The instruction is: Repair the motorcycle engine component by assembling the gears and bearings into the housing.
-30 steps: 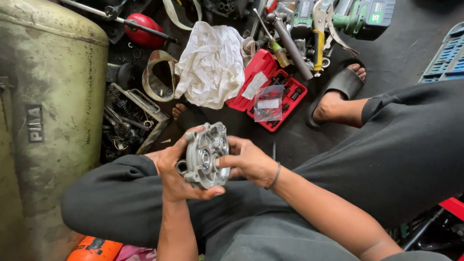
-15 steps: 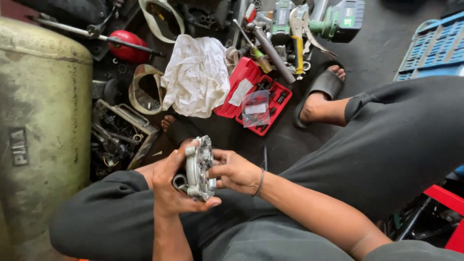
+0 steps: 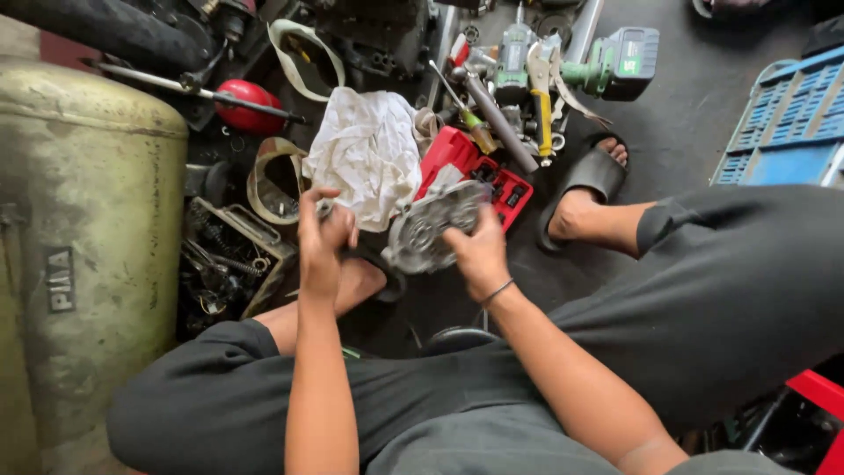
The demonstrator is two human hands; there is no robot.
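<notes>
A grey metal casting [image 3: 432,229], round and ribbed, is grasped by the right hand [image 3: 477,252] and held tilted above the floor, in front of the knees. It is seen just before a red socket case [image 3: 475,176] and beside a white rag [image 3: 369,163]. The left hand [image 3: 321,242] is clenched around a small metal piece [image 3: 326,209], too small to be made out, and is held apart from the casting, to its left. A bare foot [image 3: 356,283] is seen below the left hand, and a second foot in a black sandal [image 3: 589,180] is placed to the right of the case. A green cordless tool [image 3: 607,66] and a yellow-handled tool [image 3: 545,114] lie behind the case. A worn green tank [image 3: 83,237] stands at the far left, a red ball [image 3: 249,105] behind it, and a blue crate [image 3: 787,132] at the far right
</notes>
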